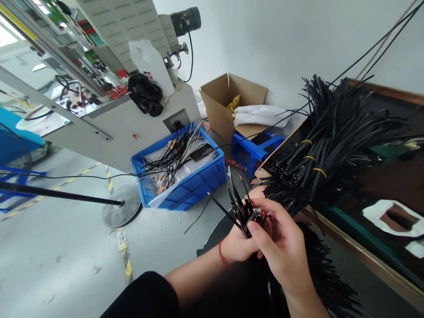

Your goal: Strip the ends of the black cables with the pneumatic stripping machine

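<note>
My left hand, with a red cord at the wrist, is closed around a small bunch of short black cables whose stripped ends show red, green and white cores. My right hand lies over the same bunch, thumb and fingers pinching the cable ends. Just right of my hands, a large heap of black cables, tied in bundles with yellow bands, lies on the table edge.
A blue crate with loose cables and plastic bags stands on the grey floor. Behind it are a blue stool, an open cardboard box and a grey machine. A round metal stand base sits on the floor at left.
</note>
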`<action>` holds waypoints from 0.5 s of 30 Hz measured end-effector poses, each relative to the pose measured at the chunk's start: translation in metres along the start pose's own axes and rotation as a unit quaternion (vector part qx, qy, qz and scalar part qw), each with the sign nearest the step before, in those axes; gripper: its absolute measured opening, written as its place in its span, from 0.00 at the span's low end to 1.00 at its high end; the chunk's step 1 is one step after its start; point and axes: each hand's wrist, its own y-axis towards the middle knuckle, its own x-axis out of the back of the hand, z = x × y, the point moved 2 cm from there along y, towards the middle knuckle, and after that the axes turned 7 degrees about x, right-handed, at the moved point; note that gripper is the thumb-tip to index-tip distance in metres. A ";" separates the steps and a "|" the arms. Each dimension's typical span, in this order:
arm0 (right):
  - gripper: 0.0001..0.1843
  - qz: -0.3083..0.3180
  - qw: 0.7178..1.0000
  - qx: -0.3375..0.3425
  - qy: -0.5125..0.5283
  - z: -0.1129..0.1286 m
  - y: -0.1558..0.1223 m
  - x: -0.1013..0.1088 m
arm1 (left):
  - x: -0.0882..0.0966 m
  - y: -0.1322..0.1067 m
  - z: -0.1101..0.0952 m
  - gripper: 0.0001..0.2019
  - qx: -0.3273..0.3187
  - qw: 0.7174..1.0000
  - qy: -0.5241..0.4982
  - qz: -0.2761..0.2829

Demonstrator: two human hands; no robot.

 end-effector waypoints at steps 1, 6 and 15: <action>0.16 -0.001 1.000 0.005 0.007 0.001 0.001 0.001 | 0.000 0.000 -0.001 0.31 0.000 1.000 0.001 0.005; 0.15 0.020 0.999 0.009 0.037 0.001 0.001 0.003 | 0.002 -0.003 -0.007 0.27 0.018 1.000 0.003 0.025; 0.17 0.047 0.996 0.056 0.048 0.001 -0.005 0.009 | 0.002 -0.003 -0.024 0.29 0.033 0.998 0.017 0.044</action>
